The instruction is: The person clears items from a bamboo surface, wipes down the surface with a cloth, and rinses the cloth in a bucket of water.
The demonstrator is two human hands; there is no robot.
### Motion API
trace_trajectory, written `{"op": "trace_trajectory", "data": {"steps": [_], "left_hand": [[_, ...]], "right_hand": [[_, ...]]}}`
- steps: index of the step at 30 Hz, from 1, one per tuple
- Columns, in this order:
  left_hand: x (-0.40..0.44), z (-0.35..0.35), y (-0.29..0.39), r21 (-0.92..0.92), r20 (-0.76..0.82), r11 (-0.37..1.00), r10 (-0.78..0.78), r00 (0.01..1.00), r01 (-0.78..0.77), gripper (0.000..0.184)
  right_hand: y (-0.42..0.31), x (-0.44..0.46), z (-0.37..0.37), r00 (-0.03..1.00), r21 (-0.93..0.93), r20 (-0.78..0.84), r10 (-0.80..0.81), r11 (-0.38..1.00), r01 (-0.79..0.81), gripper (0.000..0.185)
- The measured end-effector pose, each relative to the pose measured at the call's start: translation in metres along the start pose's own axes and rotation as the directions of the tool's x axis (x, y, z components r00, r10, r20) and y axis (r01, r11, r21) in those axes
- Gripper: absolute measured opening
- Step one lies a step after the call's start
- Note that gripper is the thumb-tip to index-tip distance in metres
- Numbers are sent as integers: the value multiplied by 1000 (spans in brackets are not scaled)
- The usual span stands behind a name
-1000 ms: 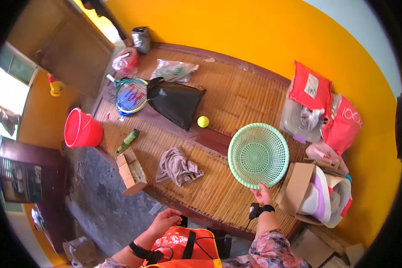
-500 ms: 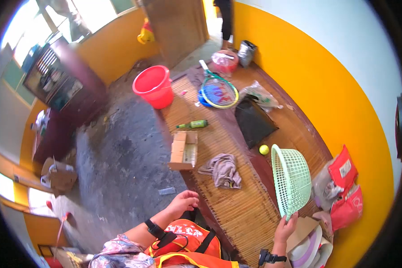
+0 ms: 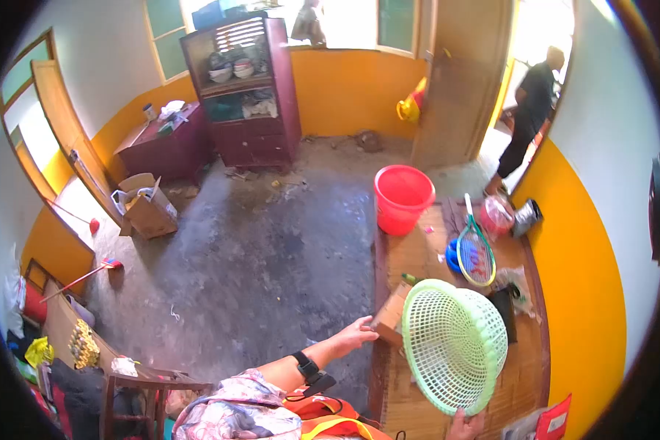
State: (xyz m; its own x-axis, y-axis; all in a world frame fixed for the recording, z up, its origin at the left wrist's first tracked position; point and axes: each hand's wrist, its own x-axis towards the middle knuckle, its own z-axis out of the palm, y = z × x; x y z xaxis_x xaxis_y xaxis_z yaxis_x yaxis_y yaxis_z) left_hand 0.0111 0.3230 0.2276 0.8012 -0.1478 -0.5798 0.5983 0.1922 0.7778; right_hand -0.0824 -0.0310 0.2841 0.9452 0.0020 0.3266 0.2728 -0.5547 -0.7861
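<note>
A green basket (image 3: 447, 341), tilted in the right hand (image 3: 468, 425)
That hand pinches the near rim (some of its fingers are hidden) above the bamboo mat (image 3: 411, 414); the left hand (image 3: 356, 334), holding nothing, has its fingers loosely extended just beside the cardboard box (image 3: 391, 315).

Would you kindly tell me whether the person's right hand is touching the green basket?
Touching. The head view shows the right hand holding the green basket by its lower rim, with no gap between them.

The bucket (image 3: 400, 220) stands left of the racket (image 3: 477, 257), beyond the basket (image 3: 447, 341).
</note>
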Motion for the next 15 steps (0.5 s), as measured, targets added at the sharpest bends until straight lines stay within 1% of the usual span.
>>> {"op": "trace_trajectory", "data": {"steps": [1, 2, 3, 5, 6, 7, 8, 9, 11, 12, 13, 14, 15], "left_hand": [[-3, -30, 2, -3, -25, 999, 34, 999, -34, 81], [-11, -57, 6, -5, -50, 998, 65, 997, -65, 80], [-22, -82, 10, -13, -62, 996, 83, 995, -84, 80], [-54, -125, 22, -197, -18, 973, 116, 993, -118, 80], [-69, -137, 26, -199, -33, 970, 132, 991, -136, 80], [-82, -147, 32, -238, -73, 951, 185, 980, -197, 77], [-93, -156, 36, -275, -112, 927, 232, 966, -255, 75], [-100, -164, 39, -280, -125, 921, 245, 961, -271, 75], [-110, -181, 47, -236, -234, 917, 268, 935, -322, 70], [-113, -188, 50, -229, -267, 916, 266, 926, -329, 67], [-110, -198, 46, -230, -275, 914, 270, 923, -336, 67], [-106, -211, 38, -233, -361, 902, 267, 894, -363, 64], [-103, -225, 34, -230, -443, 891, 263, 857, -392, 60]], "right_hand": [[-13, 13, 18, 1000, 6, 5, -21, 1000, 21, 30], [-26, 28, 37, 995, 190, 40, 96, 977, -102, 34], [-37, 42, 57, 974, 361, 101, 202, 905, -225, 37], [-19, 61, 98, 880, 505, 273, 389, 720, -476, 42], [-47, 74, 119, 893, 655, 296, 339, 608, -449, 39], [-87, 91, 143, 905, 778, 313, 288, 469, -418, 38], [-114, 105, 160, 890, 754, 350, 290, 476, -452, 41], [-125, 115, 173, 866, 713, 418, 276, 491, -501, 39], [-121, 135, 204, 855, 674, 489, 170, 549, -495, 38], [-123, 143, 216, 854, 674, 496, 160, 549, -494, 38], [-132, 153, 226, 857, 665, 508, 91, 590, -457, 38], [-141, 164, 236, 855, 657, 518, 26, 628, -418, 38], [-148, 174, 250, 855, 660, 518, 21, 626, -415, 38]]}}
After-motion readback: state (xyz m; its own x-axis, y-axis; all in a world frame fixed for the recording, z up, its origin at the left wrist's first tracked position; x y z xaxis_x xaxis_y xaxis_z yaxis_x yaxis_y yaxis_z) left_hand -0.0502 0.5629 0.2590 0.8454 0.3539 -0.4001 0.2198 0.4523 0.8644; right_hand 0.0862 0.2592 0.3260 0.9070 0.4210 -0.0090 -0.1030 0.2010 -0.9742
